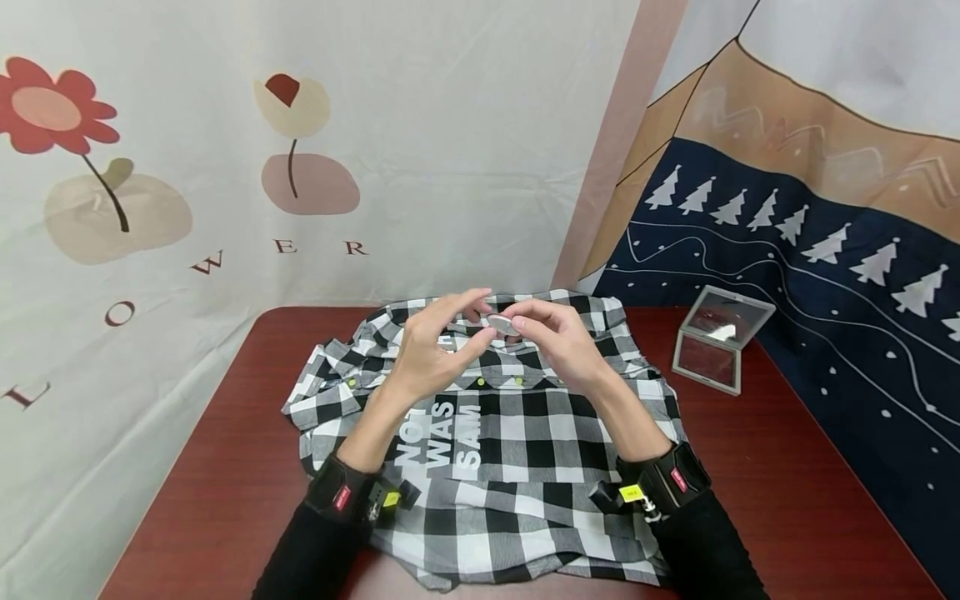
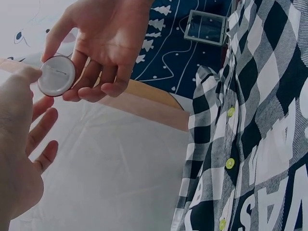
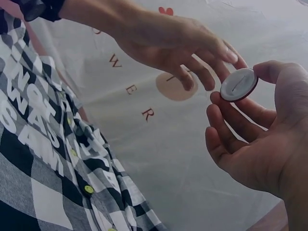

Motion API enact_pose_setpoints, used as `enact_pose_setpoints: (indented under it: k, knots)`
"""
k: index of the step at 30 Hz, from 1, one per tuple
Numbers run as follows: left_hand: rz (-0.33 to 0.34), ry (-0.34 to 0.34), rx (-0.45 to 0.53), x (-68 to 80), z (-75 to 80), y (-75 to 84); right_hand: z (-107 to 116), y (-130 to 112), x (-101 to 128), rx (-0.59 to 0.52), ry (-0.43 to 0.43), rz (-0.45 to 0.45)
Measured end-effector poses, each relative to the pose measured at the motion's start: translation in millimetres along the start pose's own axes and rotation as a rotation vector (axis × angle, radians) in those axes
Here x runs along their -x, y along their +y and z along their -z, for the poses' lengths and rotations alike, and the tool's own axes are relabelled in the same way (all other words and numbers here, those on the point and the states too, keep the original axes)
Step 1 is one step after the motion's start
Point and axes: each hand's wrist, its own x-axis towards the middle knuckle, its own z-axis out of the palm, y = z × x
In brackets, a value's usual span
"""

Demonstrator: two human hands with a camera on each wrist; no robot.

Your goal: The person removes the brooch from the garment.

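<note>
A round white-backed pin badge (image 1: 502, 324) is held up over a black-and-white checked shirt (image 1: 540, 433). My right hand (image 1: 566, 346) pinches the badge by its edge between thumb and fingers. In the right wrist view, a thin pin crosses the back of the badge (image 3: 239, 84), and its rim looks reddish. My left hand (image 1: 431, 350) is beside it, fingers spread and loosely bent, thumb close to the badge's edge. Whether that thumb touches it I cannot tell. White letters and yellow-green buttons (image 2: 230, 163) show on the shirt.
To the right of the shirt, a hinged square case (image 1: 707, 360) stands open on the red-brown table (image 1: 225, 467). Behind the table hangs a pale cloth with printed flowers (image 1: 465, 125); a dark blue printed cloth (image 1: 825, 333) hangs at the right.
</note>
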Motion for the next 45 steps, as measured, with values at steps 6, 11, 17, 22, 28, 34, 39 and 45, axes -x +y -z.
enact_pose_setpoints:
  k: [6,11,17,22,28,34,39,45]
  knots:
    - [0.125,-0.1,-0.061,2.0,8.2,-2.0,6,-3,0,0.157,0.055,-0.01]
    - [0.206,-0.177,-0.123,2.4,11.7,-3.9,9,-5,1,0.221,0.051,0.016]
    - [0.239,-0.236,-0.156,2.3,14.4,-5.4,9,-5,1,0.272,0.039,0.06]
    - [0.249,-0.295,-0.224,1.7,17.9,-7.5,11,-1,4,0.421,0.039,0.092]
    - [0.28,-0.383,-0.31,6.2,17.1,-15.7,20,10,15,0.667,0.081,0.077]
    - [0.304,-0.465,-0.331,11.3,6.1,-25.1,35,25,32,0.814,0.123,0.079]
    - [0.305,-0.523,-0.335,10.0,-8.8,-27.8,54,34,45,0.871,0.146,0.057]
    - [0.306,-0.612,-0.358,8.9,-32.1,-24.8,77,37,64,0.933,0.173,-0.003]
